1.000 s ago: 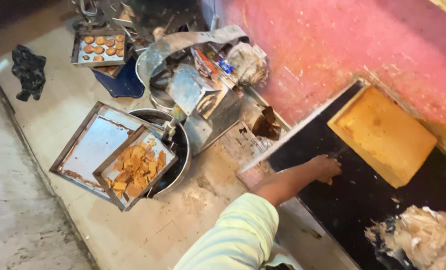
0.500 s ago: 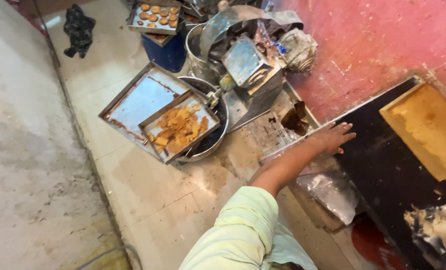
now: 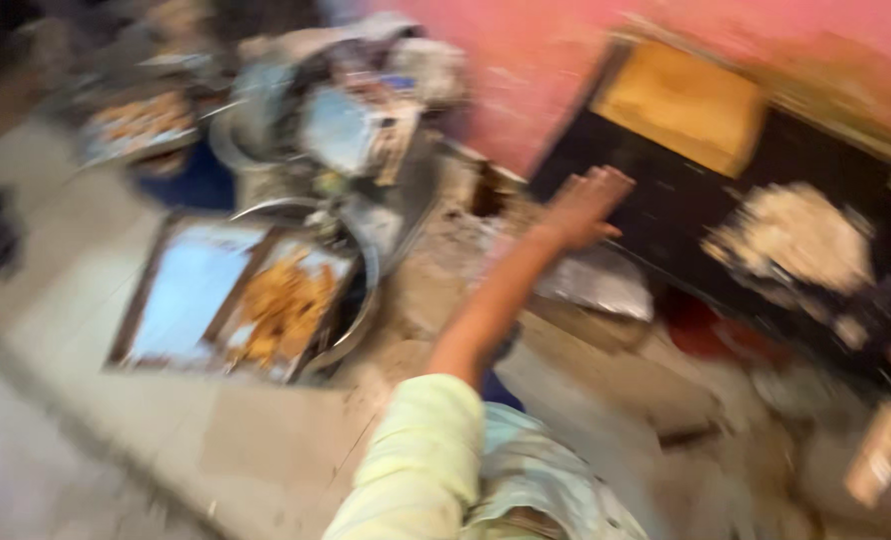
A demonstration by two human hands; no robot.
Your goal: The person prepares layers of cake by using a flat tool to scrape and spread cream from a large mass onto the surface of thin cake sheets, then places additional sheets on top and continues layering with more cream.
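Frame blurred. Left hand [image 3: 584, 208] outstretched, grip released, fingers spread, empty, at near edge of black tray [image 3: 666, 215]. Yellow board [image 3: 681, 103] at tray's far corner. Tray of fried snacks [image 3: 286, 305] on floor, well apart. Right hand unseen.

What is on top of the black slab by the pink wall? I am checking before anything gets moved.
On the black slab lie a yellow-orange board and a pale, shaggy heap. Motion blur hides finer detail and whatever they cover.
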